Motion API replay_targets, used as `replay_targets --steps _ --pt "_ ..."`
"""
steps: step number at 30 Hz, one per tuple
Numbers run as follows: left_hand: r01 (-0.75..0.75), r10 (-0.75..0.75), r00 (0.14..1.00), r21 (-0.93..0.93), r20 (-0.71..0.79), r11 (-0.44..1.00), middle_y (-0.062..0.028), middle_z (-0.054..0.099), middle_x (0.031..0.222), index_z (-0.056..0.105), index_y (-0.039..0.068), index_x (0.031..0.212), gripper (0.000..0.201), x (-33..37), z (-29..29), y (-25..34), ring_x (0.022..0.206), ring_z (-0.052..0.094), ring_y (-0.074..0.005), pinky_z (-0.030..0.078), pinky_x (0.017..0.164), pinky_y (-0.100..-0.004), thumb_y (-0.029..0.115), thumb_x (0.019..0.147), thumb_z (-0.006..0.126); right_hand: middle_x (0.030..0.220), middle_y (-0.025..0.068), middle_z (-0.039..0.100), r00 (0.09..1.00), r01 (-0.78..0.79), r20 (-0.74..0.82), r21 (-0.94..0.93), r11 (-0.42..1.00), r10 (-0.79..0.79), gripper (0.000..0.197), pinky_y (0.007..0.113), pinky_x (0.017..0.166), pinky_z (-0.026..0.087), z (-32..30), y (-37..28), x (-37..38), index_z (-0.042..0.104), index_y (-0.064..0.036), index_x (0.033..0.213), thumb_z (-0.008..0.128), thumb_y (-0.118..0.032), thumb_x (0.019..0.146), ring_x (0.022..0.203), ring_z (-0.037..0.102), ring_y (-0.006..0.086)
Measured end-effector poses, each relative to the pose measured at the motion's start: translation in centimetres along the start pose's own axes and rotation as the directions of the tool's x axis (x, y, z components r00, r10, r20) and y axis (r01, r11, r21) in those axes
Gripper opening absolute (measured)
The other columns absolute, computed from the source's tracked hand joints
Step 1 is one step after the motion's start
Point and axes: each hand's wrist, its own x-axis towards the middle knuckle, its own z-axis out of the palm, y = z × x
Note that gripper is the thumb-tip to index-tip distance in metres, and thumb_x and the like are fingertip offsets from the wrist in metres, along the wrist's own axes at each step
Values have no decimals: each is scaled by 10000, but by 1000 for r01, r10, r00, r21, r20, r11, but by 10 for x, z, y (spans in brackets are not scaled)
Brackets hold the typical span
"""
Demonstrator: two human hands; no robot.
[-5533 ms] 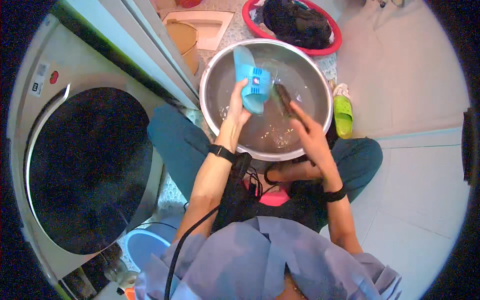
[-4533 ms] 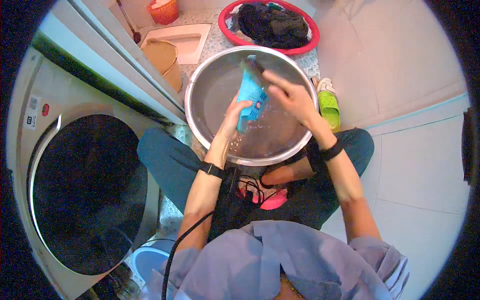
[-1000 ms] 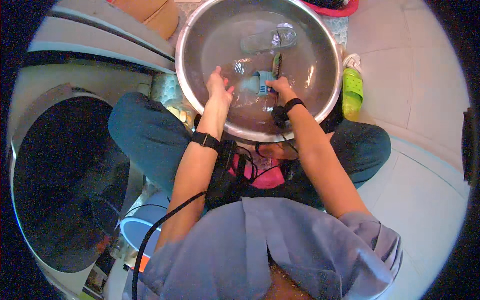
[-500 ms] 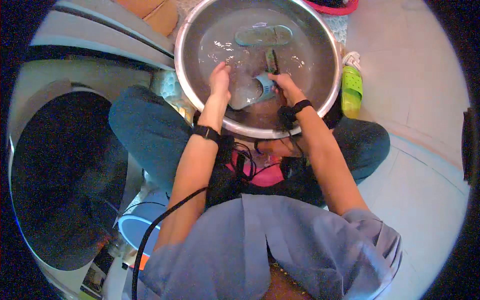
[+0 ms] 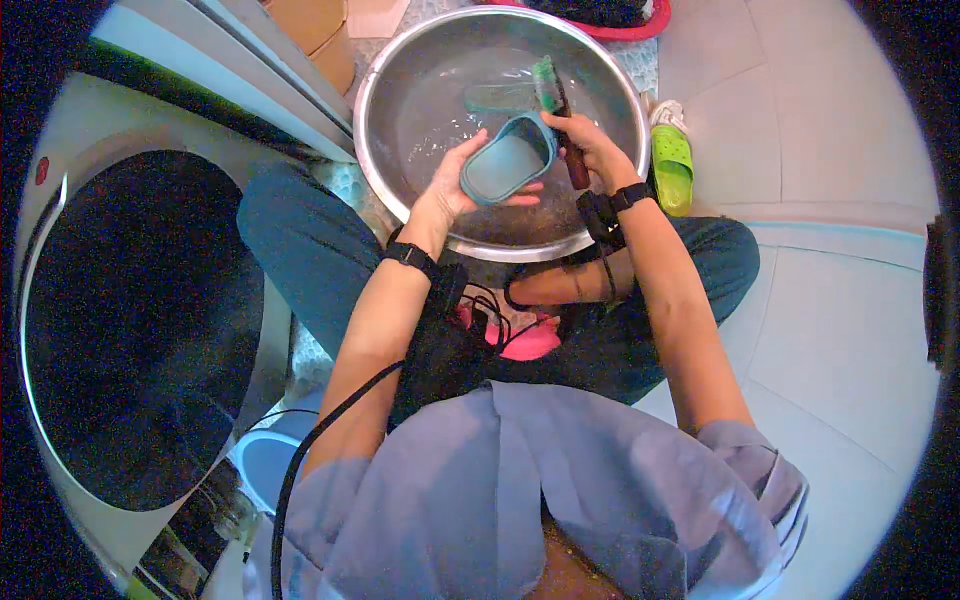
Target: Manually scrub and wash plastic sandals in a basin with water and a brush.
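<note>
A blue-grey clog (image 5: pixel 500 178) is held up over a wide metal basin (image 5: pixel 364 130) of cloudy water. Its rounded heel end points toward me and to the left. My left hand (image 5: pixel 447 185) supports it from the left and below, fingers showing past its near edge. In my right hand (image 5: pixel 596 150) is a scrub brush (image 5: pixel 546 82) with green-white bristles and a dark reddish-brown handle, bristle end pointing away. The right fingertips also meet the clog's far right edge. Another greenish shoe (image 5: pixel 495 97) lies under the water toward the back.
Right of the basin stands a bright green clog (image 5: pixel 673 170). A red tub (image 5: pixel 640 27) with dark contents is behind it. On the left is a white appliance with a dark round door (image 5: pixel 140 320). A blue bucket (image 5: pixel 270 460) and a black cable (image 5: pixel 325 435) are near my left side.
The clog has come up out of the water and its opening now faces up. My left hand, previously empty, has taken hold of it. The brush has turned more upright in my right hand.
</note>
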Motion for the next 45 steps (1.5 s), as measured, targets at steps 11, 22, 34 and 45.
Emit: replay_targets --steps 11,22,34,45 --pt "-292 271 926 -44 -265 955 -223 543 1152 462 4 1212 481 -31 -18 47 1006 554 -383 473 842 -502 355 883 476 868 244 633 746 492 37 -704 512 -665 409 452 719 496 88 -47 -94 537 -31 1170 550 -276 843 769 627 383" --pt "-451 539 787 316 -300 835 -46 528 1215 383 156 1316 469 20 5 37 1080 539 -218 422 940 -392 332 898 504 760 276 602 837 289 -33 -821 493 -546 333 542 658 479 101 -48 0 505 -17 1119 449 -260 899 706 596 437" --pt "-453 608 781 543 -142 708 -71 335 1413 185 155 1445 682 29 35 45 1247 384 -223 321 1030 -378 233 869 542 762 303 581 797 278 -206 -710 647 -568 279 525 643 465 87 -76 5 560 62 822 446 -192 837 716 571 475" --pt "-645 692 707 268 -144 715 -134 602 1041 500 37 1147 810 11 34 74 949 594 -250 464 884 -409 735 817 256 920 258 539 743 489 96 -754 439 -662 319 507 689 466 129 -72 -83 506 -71 1158 446 -245 897 778 562 443"
